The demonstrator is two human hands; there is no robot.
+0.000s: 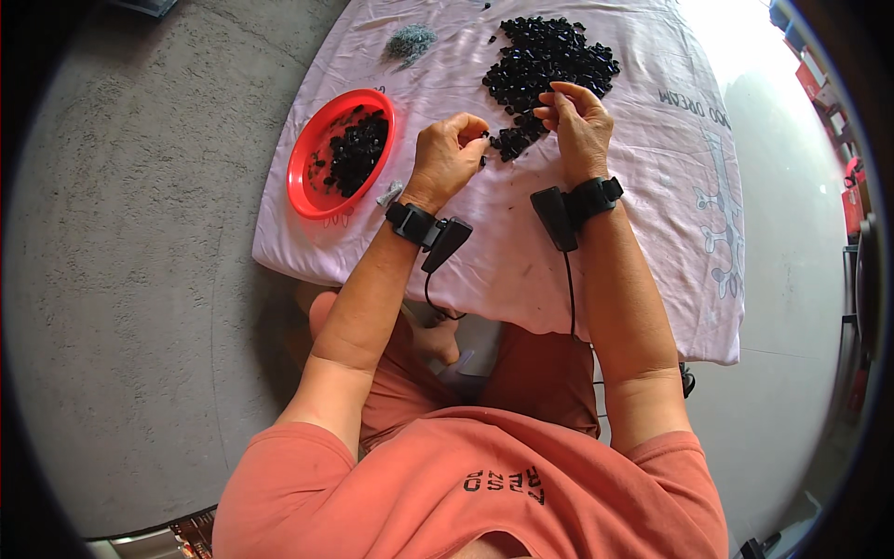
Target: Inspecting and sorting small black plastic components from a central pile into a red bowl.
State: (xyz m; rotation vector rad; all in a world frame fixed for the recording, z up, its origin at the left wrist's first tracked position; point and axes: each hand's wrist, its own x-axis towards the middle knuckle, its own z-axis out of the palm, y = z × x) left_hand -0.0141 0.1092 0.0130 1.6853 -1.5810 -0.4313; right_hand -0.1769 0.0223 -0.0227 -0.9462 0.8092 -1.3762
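A heap of small shiny black pieces [549, 61] lies spread at the far middle of the cloth-covered table. My left hand [447, 160] is just left of the heap's near tip, thumb and index finger pinched together at a small black piece [485, 135]. Over the heap's near right edge, my right hand [583, 129] is closed in a pinch; anything between its fingertips is too small to make out. To the left of my left hand stands a red round basin [296, 177] with more black pieces [358, 154] inside.
A small pile of grey-green bits [410, 42] lies at the far left of the pink cloth [643, 233]. A crumpled greyish scrap [389, 194] rests between basin and left wrist. Black strapped devices [555, 219] with cables are on both wrists.
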